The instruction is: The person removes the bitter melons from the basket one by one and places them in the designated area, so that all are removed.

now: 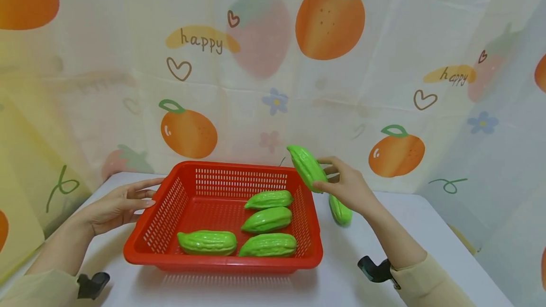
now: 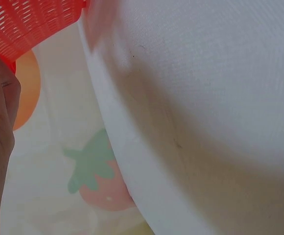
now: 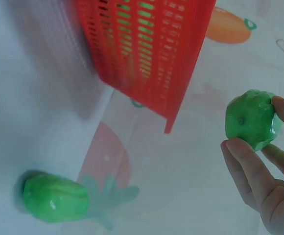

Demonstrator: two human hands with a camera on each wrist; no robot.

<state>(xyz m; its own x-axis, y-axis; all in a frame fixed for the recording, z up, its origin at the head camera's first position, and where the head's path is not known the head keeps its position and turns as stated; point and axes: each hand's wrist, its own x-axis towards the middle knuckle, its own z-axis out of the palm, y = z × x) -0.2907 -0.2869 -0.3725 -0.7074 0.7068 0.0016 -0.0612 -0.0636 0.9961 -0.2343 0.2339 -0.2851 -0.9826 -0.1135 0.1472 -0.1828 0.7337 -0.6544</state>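
Observation:
My right hand (image 1: 346, 185) holds a green, ridged bitter melon (image 1: 306, 168) between thumb and fingers, raised over the right rim of a red plastic basket (image 1: 226, 260). In the right wrist view the blunt end of this melon (image 3: 249, 120) faces the camera, with the fingertips around it. My left hand (image 1: 119, 205) grips the basket's left rim; some of its fingers are hidden by that rim. Inside the basket lie several more bitter melons, one at the front left (image 1: 207, 242) and the others in a column on the right (image 1: 267, 220).
Another bitter melon (image 1: 340, 210) lies on the white table (image 1: 341, 269), just right of the basket. Behind the table hangs a fruit-printed curtain (image 1: 256, 108). A dark wrist mount (image 1: 375, 269) sits at the right sleeve.

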